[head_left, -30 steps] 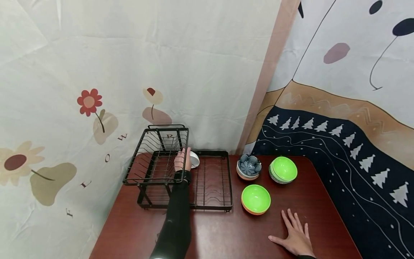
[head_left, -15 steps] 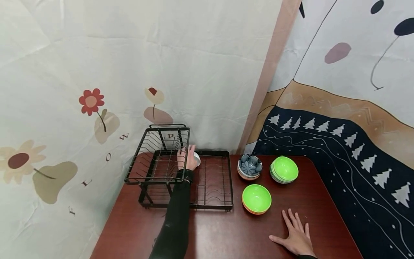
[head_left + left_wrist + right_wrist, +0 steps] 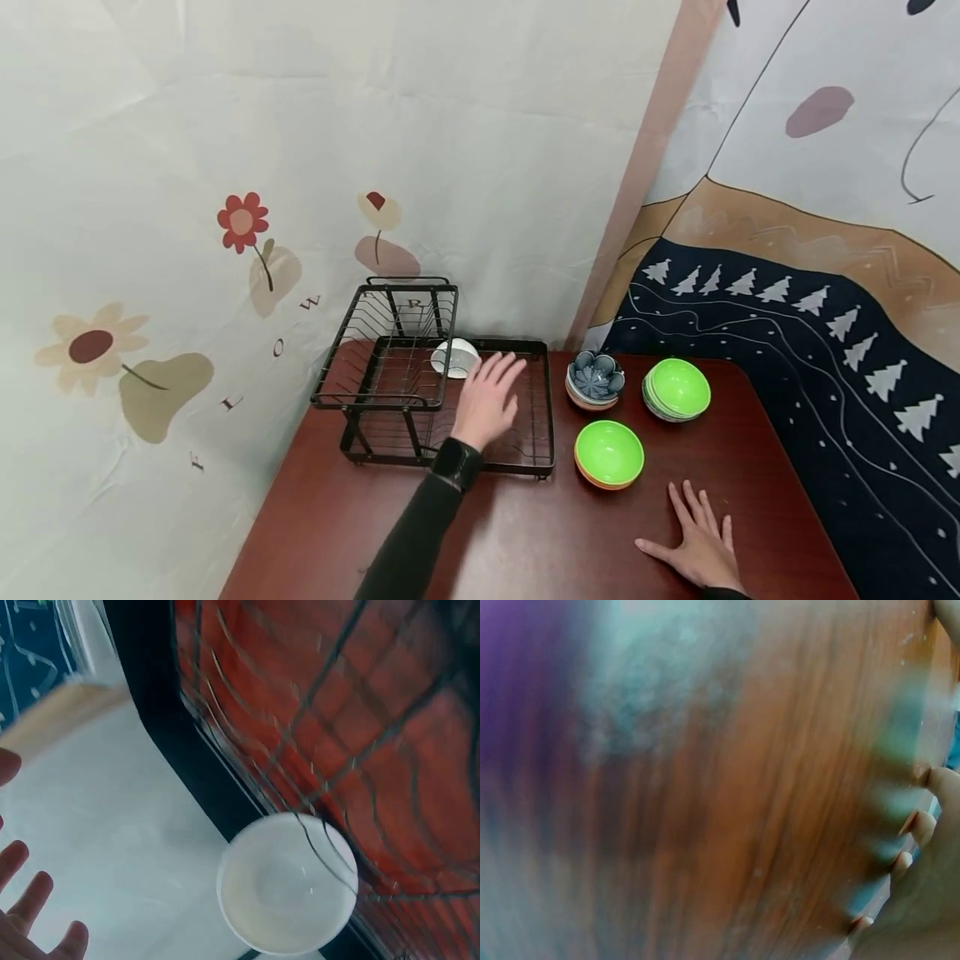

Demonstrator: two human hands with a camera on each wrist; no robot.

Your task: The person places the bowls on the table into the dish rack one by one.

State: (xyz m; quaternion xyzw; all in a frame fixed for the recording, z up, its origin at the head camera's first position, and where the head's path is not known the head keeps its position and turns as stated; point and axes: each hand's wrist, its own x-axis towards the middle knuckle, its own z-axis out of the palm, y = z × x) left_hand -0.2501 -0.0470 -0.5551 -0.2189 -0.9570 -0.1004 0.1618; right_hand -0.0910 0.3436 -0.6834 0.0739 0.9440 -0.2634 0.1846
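Note:
A white bowl [image 3: 454, 358] stands tilted at the back of the black dish rack [image 3: 550, 417], partly behind the bars of its upper basket. The left wrist view shows the same white bowl [image 3: 289, 885] against the wires. My left hand [image 3: 489, 402] is over the rack's lower tray, in front of the bowl and apart from it, its fingers extended and holding nothing. On the table at the right, my right hand [image 3: 701, 542] rests with fingers spread. Nearest to it is a stack with a green bowl [image 3: 609, 452] on top and orange below.
Farther back are a stack topped by a blue-grey petal-shaped bowl [image 3: 592, 379] and another stack topped by a green bowl [image 3: 678, 388]. The brown table [image 3: 555, 542] reaches back to a printed wall cloth [image 3: 525, 167].
My left hand has let go of the white bowl and drawn back to the right, out from behind the upper basket. The right hand stays on the table. The head view has shifted slightly.

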